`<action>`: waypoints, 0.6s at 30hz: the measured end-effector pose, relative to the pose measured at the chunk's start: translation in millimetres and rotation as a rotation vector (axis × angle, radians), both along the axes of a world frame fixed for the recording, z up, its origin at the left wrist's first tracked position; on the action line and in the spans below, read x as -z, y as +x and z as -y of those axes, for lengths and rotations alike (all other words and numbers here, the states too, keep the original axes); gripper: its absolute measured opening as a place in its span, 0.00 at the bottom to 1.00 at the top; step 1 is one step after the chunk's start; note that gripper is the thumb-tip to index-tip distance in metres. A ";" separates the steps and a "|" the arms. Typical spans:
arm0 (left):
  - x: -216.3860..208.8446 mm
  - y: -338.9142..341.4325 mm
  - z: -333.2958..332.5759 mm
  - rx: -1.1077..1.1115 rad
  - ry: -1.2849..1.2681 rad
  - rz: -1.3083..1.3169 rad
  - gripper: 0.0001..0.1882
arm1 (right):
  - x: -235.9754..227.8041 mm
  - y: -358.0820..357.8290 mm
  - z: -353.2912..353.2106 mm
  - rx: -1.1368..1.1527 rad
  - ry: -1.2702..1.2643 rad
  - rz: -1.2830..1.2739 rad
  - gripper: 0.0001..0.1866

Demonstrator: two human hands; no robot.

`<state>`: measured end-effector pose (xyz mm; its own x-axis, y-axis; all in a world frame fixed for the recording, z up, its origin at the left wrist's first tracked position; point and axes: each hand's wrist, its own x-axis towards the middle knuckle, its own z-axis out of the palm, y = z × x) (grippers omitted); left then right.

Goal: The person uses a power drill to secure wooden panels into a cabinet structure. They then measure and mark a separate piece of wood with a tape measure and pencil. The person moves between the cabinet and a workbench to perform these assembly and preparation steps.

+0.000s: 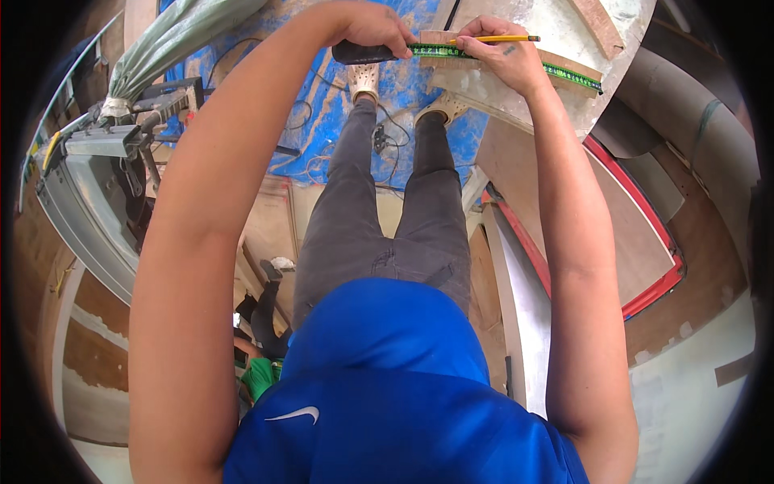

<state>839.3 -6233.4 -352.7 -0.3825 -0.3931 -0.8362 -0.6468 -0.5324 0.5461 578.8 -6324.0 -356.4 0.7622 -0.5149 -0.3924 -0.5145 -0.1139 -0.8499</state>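
My left hand (372,26) is closed around the dark case of a tape measure (355,53). The green tape blade (435,51) stretches to the right along a narrow wooden strip (435,37), and its end lies by the strip's right end. Between the fingers of my right hand (509,63) is a yellow pencil (516,38), pointing left toward the strip. That hand rests over the blade and hides part of it. Where the pencil's tip meets the wood is hard to make out. Strip and tape lie on a pale work surface (476,85).
Another wooden piece (597,26) lies on the far right of the surface. A blue tarp (314,153) with dust and cables covers the floor. At left stands a metal frame with a draped cover (169,56). Red-edged panels (621,218) lean at right. Behind me is a person in green (260,377).
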 end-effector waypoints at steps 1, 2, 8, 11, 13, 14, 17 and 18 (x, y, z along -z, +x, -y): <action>1.3 -0.2 -0.1 0.003 -0.003 -0.002 0.26 | 0.0 -0.5 0.1 -0.003 0.000 0.006 0.10; 0.0 -0.9 -0.5 -0.006 0.003 -0.002 0.26 | -0.2 -0.8 0.3 -0.007 0.000 0.012 0.10; -13.8 -2.1 3.4 -0.015 0.039 0.033 0.27 | -4.2 0.9 0.6 0.005 0.007 -0.060 0.12; -12.2 -3.6 6.1 0.010 -0.019 0.073 0.27 | 6.2 -2.8 3.8 -0.014 -0.046 0.024 0.12; -17.9 -2.6 3.2 -0.066 -0.021 0.062 0.27 | 4.5 1.4 6.5 0.026 0.100 0.036 0.11; -28.9 -5.0 0.3 -0.101 -0.011 0.060 0.30 | 1.4 0.6 3.2 0.031 0.069 0.023 0.12; -41.0 -7.5 2.0 -0.136 0.042 0.069 0.30 | 1.7 0.3 1.6 0.050 0.036 0.043 0.11; -42.4 -7.4 2.4 -0.145 0.064 0.065 0.30 | 3.4 0.4 1.0 0.064 0.069 0.038 0.11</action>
